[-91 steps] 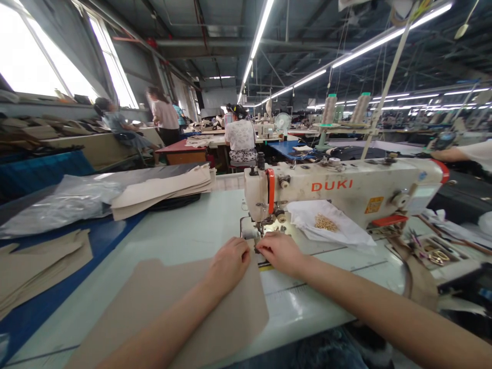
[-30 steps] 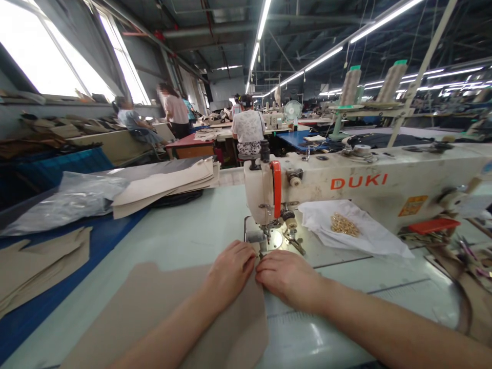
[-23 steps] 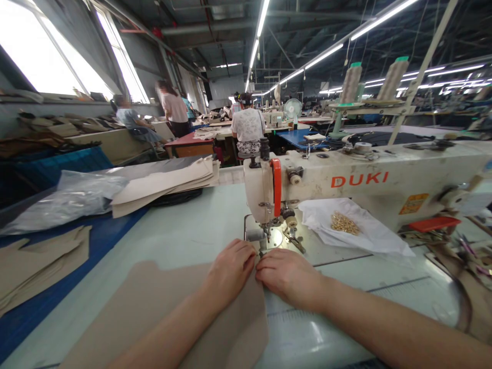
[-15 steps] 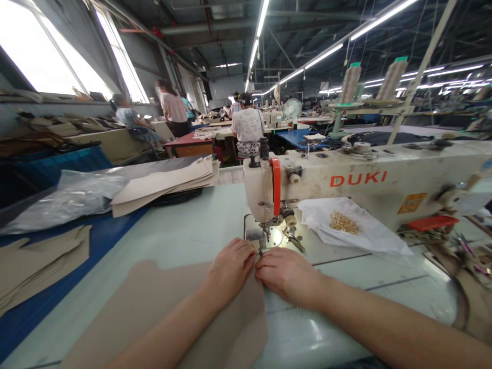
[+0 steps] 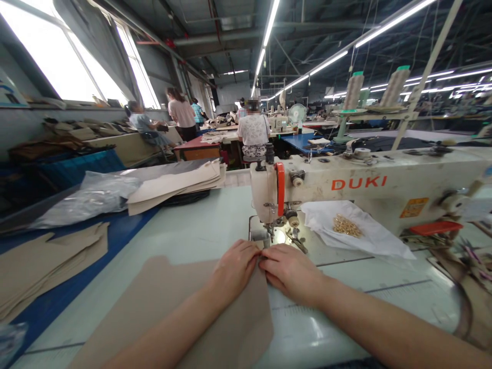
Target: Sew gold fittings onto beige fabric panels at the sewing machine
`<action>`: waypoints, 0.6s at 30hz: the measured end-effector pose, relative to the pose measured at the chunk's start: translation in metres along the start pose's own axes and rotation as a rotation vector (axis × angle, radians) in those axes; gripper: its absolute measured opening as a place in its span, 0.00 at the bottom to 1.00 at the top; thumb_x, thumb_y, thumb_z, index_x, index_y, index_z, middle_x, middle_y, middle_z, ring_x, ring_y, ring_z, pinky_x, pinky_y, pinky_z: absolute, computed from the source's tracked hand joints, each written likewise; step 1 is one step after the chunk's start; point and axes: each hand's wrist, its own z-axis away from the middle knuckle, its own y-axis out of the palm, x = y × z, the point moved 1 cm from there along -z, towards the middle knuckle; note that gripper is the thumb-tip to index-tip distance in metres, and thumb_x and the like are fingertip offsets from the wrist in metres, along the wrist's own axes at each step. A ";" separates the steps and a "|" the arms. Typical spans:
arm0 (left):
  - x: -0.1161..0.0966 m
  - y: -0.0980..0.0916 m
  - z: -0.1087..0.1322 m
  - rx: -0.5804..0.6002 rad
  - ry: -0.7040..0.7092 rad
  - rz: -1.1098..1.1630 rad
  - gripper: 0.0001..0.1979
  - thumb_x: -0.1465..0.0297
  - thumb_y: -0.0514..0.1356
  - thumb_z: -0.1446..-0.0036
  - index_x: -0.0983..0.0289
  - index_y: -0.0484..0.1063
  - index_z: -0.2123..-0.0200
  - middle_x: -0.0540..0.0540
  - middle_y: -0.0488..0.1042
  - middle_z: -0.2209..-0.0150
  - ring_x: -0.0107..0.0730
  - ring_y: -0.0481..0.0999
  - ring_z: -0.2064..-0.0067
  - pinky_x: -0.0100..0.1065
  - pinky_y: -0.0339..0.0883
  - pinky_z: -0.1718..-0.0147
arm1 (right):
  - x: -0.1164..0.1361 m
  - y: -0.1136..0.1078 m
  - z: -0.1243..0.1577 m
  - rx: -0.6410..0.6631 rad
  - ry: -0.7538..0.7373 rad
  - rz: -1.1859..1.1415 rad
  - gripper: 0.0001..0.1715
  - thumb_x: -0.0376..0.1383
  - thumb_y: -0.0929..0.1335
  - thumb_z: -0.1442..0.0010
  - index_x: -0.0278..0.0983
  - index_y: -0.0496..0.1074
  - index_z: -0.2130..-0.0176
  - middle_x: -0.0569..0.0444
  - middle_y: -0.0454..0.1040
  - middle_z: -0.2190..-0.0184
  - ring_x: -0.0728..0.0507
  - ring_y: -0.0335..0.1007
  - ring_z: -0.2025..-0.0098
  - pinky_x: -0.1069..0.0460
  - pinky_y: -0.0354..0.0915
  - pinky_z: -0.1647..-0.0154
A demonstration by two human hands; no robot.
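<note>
Left hand (image 5: 235,271): my closed fingers pinch the edge of the flat beige cut panel (image 5: 165,292).
Right hand (image 5: 291,274): also closed, gripping the same edge just beside my left.
Panel: lies on the pale green table (image 5: 192,215), its edge reaching the steel presser foot (image 5: 265,237) of the white DUKI sewing machine (image 5: 346,197).
Handling: I'd keep the edge flat, fingertips clear of the foot.

Small gold rings (image 5: 347,226) on white cloth (image 5: 321,221)

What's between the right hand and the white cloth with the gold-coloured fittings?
In the head view, the right hand and white cloth are apart; a small metal machine part lies in the gap, above the pale sewing table.
</note>
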 end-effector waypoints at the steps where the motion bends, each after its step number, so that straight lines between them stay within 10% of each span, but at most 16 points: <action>1: 0.000 -0.001 0.000 0.004 0.003 0.010 0.08 0.76 0.51 0.42 0.63 0.70 0.66 0.53 0.75 0.65 0.33 0.72 0.62 0.35 0.68 0.60 | 0.000 0.001 0.000 0.003 -0.001 0.006 0.08 0.33 0.64 0.39 0.34 0.73 0.63 0.49 0.74 0.64 0.43 0.68 0.58 0.49 0.62 0.53; 18: -0.005 0.003 -0.012 0.008 -0.016 0.083 0.08 0.76 0.54 0.43 0.63 0.73 0.66 0.53 0.77 0.64 0.32 0.73 0.60 0.35 0.70 0.58 | -0.012 -0.001 0.001 0.064 0.025 0.154 0.04 0.32 0.66 0.40 0.35 0.71 0.65 0.53 0.74 0.65 0.44 0.68 0.60 0.50 0.61 0.56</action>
